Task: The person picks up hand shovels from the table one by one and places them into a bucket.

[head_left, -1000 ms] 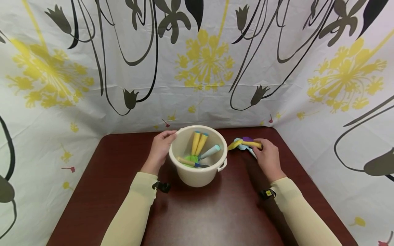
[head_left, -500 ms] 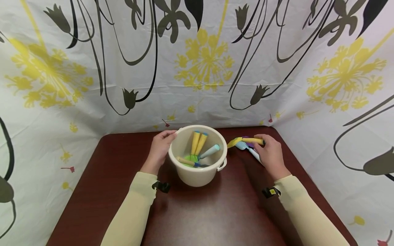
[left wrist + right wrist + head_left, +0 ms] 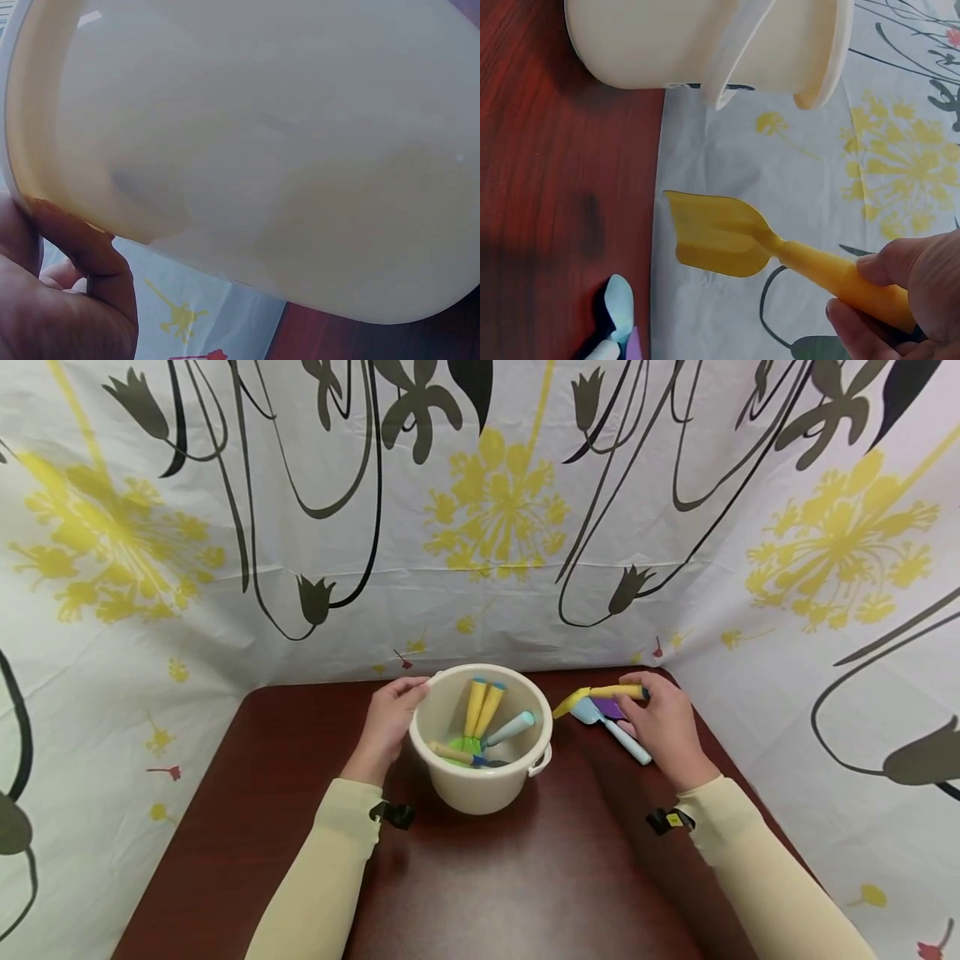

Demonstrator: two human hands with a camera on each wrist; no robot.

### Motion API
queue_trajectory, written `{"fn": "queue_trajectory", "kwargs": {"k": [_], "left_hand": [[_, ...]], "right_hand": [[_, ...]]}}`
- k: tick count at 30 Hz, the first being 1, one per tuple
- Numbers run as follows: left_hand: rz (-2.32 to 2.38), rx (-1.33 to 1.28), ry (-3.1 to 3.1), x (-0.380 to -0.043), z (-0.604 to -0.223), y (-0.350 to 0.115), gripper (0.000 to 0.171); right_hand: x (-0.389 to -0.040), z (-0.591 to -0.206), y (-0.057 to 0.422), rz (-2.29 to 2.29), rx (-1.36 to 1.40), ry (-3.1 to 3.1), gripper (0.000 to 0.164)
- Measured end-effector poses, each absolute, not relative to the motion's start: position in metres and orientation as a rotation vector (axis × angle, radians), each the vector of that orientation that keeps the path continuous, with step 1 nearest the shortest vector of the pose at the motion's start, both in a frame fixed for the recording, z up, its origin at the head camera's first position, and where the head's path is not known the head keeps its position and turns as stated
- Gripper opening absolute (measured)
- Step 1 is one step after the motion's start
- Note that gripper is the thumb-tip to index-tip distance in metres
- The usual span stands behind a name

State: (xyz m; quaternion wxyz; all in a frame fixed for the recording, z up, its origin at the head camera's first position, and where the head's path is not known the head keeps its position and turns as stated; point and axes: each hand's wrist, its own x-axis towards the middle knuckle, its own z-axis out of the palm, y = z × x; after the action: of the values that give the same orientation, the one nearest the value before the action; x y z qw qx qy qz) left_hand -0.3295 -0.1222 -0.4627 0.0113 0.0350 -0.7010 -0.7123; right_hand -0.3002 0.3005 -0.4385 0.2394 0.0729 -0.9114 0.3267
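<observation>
My left hand (image 3: pixel 386 722) grips the rim of a cream bucket (image 3: pixel 480 795) standing upright on the table; the left wrist view shows thumb and fingers at that rim. In my right hand (image 3: pixel 663 727) is the yellow handle of a yellow toy shovel (image 3: pixel 724 234), raised above the table with its blade pointing toward the bucket. Below it lie a light blue toy shovel (image 3: pixel 628 743) and a purple piece (image 3: pixel 609 708), partly covered. Inside the bucket are two yellow handles (image 3: pixel 483 710) with blue ends, a light blue handle (image 3: pixel 513 727) and another yellow-handled tool (image 3: pixel 452 753).
The dark red table (image 3: pixel 480 893) is bordered by a white patterned curtain (image 3: pixel 480 618) at the back and on both sides. A bucket handle (image 3: pixel 739 45) hangs on the bucket's right side.
My right hand has lifted the yellow shovel up off the pile and slightly to the right, uncovering more of the light blue shovel and the purple piece. The left hand and bucket stay put.
</observation>
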Motion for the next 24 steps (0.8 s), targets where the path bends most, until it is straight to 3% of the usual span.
{"fn": "queue_trajectory", "kwargs": {"k": [24], "left_hand": [[-2.209,0.096,-2.183,-0.330,-0.464,-0.123,0.031]], "right_hand": [[-0.294,-0.391,0.289,0.828,0.335,-2.476,0.019]]}}
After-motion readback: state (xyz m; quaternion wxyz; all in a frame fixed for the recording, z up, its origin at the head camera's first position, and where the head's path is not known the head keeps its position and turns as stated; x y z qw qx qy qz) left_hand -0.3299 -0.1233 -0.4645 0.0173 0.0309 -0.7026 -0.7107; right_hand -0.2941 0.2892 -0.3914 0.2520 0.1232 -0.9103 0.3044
